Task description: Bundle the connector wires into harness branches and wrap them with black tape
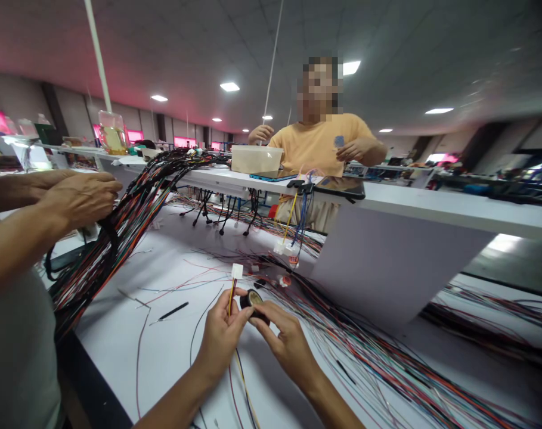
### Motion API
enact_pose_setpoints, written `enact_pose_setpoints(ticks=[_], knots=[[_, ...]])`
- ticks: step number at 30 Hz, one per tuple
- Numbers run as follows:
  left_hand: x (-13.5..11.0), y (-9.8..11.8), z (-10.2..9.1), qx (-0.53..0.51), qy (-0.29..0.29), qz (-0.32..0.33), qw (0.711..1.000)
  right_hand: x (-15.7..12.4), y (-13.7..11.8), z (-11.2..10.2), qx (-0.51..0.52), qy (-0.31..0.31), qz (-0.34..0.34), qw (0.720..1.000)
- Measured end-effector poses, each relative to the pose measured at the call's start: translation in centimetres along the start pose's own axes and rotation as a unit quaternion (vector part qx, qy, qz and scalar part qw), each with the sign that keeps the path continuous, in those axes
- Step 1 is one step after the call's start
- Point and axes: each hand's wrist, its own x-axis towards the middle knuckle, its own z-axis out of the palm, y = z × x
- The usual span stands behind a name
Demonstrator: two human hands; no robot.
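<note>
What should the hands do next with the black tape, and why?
Probably peel a little tape off the black tape roll with the right hand, since its fingers rest on the roll while the left hand pinches the yellow and black wires below the white connector.

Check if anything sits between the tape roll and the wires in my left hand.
Nothing visible does: the tape roll in your right hand sits beside the yellow and black wires held in your left hand.

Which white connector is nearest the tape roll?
The white connector on the yellow and black wires in the left hand, just above the tape roll; the other white connectors lie farther away.
</note>
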Motion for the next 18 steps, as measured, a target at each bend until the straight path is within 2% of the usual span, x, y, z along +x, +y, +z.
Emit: enact_pose_setpoints(ticks=[7, 13, 18], knots=[[-0.24, 0.09, 0.14, 0.007, -0.01, 0.006, 1.0, -0.35, 0.13, 0.19, 0.012, 0.005, -0.003, 1.0], [-0.09, -0.12, 0.15, 0.027, 0.003, -0.002, 1.0, -0.39, 0.3, 0.28, 0.001, 0.016, -0.01, 1.0], [0.14, -0.38, 0.03, 0.022, -0.001, -0.003, 1.0, -0.52, 0.61, 0.08, -0.002, 0.005, -0.012, 1.0]])
